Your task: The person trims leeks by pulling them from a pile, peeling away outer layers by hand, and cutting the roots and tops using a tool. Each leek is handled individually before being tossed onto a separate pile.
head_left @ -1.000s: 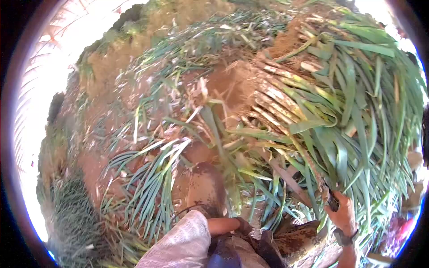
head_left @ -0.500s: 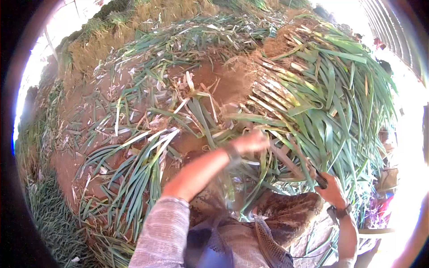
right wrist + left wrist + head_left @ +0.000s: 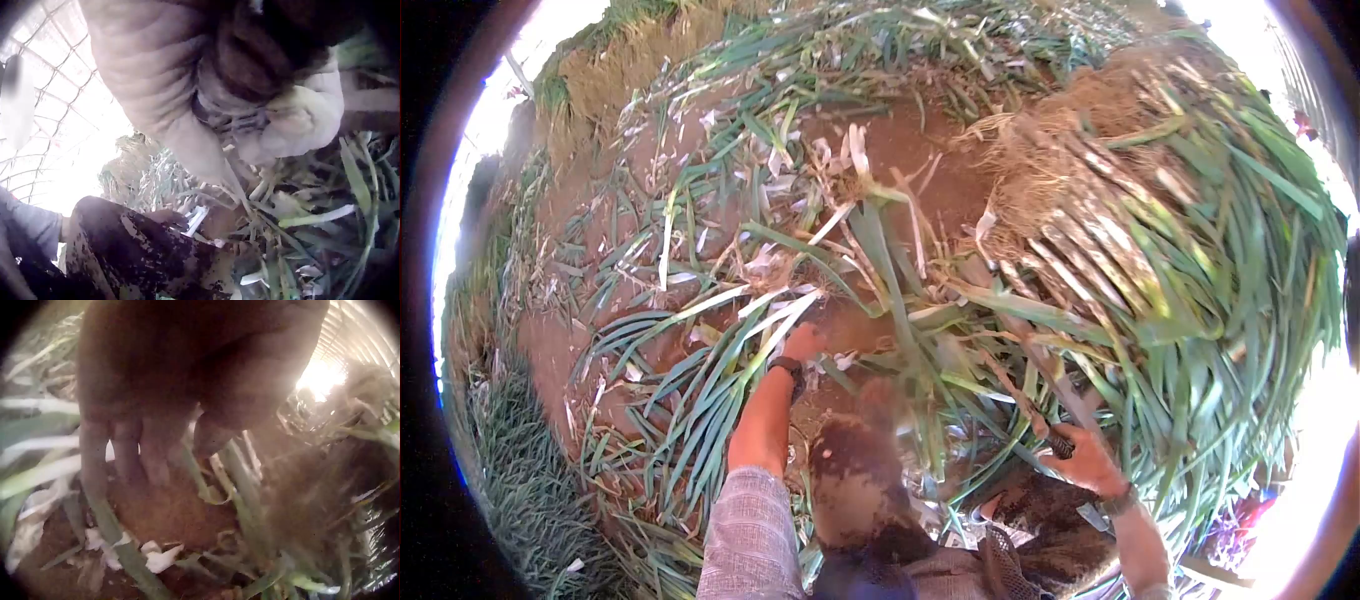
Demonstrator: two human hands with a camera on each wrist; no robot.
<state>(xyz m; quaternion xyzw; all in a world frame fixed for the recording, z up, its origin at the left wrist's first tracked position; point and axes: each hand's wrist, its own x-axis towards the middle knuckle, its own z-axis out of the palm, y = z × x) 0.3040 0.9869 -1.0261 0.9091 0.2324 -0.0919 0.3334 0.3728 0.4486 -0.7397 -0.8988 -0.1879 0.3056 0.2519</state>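
left hand point(image 3: 805, 344): left of centre in the head view, just beside the pale stalk ends of the green onion bunch. contact cannot be determined.
left fingers point(image 3: 156, 459): extended downward, narrow gaps between some of them; thumb set apart. no object is visible in their grasp.
green onion bunch point(image 3: 728, 390): lower left of the frame, on the ground; pale ends toward centre, leaves fanned toward the lower left, alongside the left forearm.
right hand point(image 3: 1090, 462): lower right of the frame, holding the dark-handled tool point(image 3: 1061, 442).
right fingers: curled round the handle; in the right wrist view, shadow obscures their individual positions.
dark-handled tool: narrow brown length extends from the handle toward the upper left. exact type cannot be determined.
flat strip point(image 3: 1060, 383): just above the right hand, slanted, among leaves.
green onion pile point(image 3: 1205, 285): right side of the frame; stalks roughly parallel, leaves spread toward the right edge and lower right.
roots point(image 3: 1040, 180): upper right of centre, at the stalk ends of the pile.
soil point(image 3: 945, 150): reddish brown, littered with leaf and sheath scraps across the upper left.
trouser knee point(image 3: 855, 475): bottom centre, marked with dark stains.
sleeve point(image 3: 750, 525): bottom left of centre, grey, on the left arm.
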